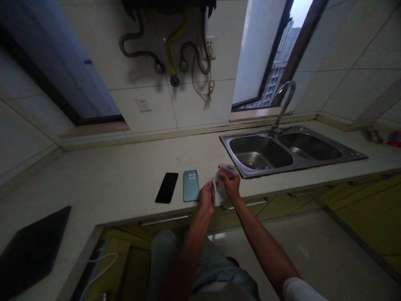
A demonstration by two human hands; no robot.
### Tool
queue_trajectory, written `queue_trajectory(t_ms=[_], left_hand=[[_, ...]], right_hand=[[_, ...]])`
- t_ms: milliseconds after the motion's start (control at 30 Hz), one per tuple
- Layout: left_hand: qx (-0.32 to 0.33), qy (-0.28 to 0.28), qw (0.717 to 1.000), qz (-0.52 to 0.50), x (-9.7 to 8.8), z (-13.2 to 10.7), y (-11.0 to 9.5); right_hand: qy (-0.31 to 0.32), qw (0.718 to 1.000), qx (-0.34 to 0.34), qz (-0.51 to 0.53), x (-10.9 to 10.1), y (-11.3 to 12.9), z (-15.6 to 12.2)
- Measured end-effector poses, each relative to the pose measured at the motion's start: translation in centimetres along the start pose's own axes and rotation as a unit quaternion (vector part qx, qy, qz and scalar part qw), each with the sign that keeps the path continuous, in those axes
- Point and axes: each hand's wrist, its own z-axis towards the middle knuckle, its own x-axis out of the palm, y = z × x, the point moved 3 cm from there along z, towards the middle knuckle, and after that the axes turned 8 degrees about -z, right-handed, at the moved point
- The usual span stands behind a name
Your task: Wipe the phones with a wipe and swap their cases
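Both my hands meet at the front edge of the pale countertop (pixel 125 175), just left of the sink. My left hand (pixel 206 197) and my right hand (pixel 231 186) are closed on a small white packet with a pink-red top (pixel 223 175), held between them. The packet's exact kind is too small to tell. A teal phone (pixel 191 185) lies face down right beside my left hand. A black phone (pixel 167 187) lies to its left.
A steel double sink (pixel 351 156) with a curved faucet (pixel 283 104) sits to the right. A black cooktop (pixel 31 251) is at the left front. Hoses and a wall socket (pixel 143 104) are on the tiled wall. A white cable (pixel 100 267) hangs below the counter.
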Motion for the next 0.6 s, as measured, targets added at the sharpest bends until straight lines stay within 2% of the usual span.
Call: queue_trajectory(t_ms=[200, 300, 467, 600], left_hand=[[0.015, -0.005, 1.000, 0.001, -0.6, 0.1, 0.1], [0.017, -0.016, 1.000, 0.000, -0.8, 0.0, -0.5], [0.074, -0.047, 0.996, -0.012, -1.2, -0.3, -2.7], [0.111, -0.063, 0.991, -0.037, -1.6, -0.4, -4.8]], right_hand=[[0.021, 0.999, 0.035, 0.006, 0.0, -0.5, 0.5], [0.005, 0.999, 0.050, 0.004, 0.1, -0.4, 1.6], [-0.055, 0.998, 0.024, -0.036, -0.2, -0.8, 3.5], [-0.020, 0.998, 0.023, -0.053, -0.6, -2.1, 4.3]])
